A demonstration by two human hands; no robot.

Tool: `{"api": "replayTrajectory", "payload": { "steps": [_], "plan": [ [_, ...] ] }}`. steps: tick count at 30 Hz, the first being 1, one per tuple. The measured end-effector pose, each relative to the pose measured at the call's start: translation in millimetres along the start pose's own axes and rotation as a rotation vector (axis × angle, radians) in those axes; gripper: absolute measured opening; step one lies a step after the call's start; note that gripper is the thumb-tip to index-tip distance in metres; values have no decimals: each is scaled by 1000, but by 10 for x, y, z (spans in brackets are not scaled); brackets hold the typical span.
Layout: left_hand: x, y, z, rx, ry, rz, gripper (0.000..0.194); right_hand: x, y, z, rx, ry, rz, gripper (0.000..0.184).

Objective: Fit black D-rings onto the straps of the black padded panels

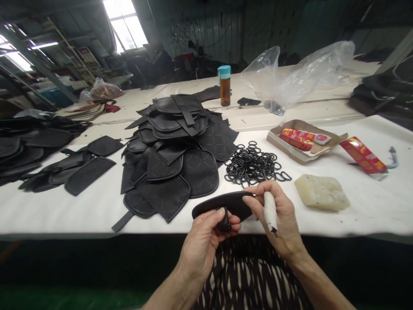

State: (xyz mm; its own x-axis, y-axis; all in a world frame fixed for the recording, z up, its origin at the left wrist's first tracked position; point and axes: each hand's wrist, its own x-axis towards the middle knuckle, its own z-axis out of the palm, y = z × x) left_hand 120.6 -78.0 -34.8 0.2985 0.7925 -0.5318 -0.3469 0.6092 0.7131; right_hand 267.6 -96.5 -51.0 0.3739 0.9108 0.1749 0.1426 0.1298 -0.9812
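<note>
My left hand (206,234) is closed on a black leather-like flap (237,204) with rounded, piped edging. Its thumb presses a short folded strap (223,220) against the flap. At the flap's right end is my right hand (277,215), with thumb and fingers curled near the edge. A slim tool wrapped in white (270,212) rests in that hand, its dark end pointing down; what its other end looks like is hidden. Just beyond the hands lies a heap of black D-shaped rings (251,163). Left of them rises a pile of similar black pieces (167,155).
More black pieces (87,165) lie farther left. To the right are a yellowish translucent block (322,192), a cardboard tray (287,153) with red boxes, and another red box (363,156) beside a hooked metal tool (392,158). A bottle (225,88) and clear plastic bags (309,71) stand behind.
</note>
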Motion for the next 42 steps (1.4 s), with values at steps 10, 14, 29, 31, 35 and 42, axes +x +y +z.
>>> {"api": "replayTrajectory", "payload": {
  "steps": [10, 14, 29, 31, 35, 42],
  "plan": [
    [30, 15, 59, -27, 42, -39, 15, -187, -145, -623, -124, 50, 12, 37],
    [89, -7, 105, -36, 84, -52, 12, -244, -233, -983, -343, 160, -6, 47],
    [355, 60, 352, -116, 189, -128, 28, -26, -219, -1202, -649, 520, 26, 30],
    [356, 49, 338, -90, 186, -124, 26, 12, -187, -1207, -677, 509, 23, 29],
    [355, 36, 323, -53, 169, -120, 22, 71, -133, -1201, -708, 474, 30, 27],
    [365, 69, 335, -13, 165, -140, 19, 108, -79, -1170, -689, 453, 85, 27]
  ]
}}
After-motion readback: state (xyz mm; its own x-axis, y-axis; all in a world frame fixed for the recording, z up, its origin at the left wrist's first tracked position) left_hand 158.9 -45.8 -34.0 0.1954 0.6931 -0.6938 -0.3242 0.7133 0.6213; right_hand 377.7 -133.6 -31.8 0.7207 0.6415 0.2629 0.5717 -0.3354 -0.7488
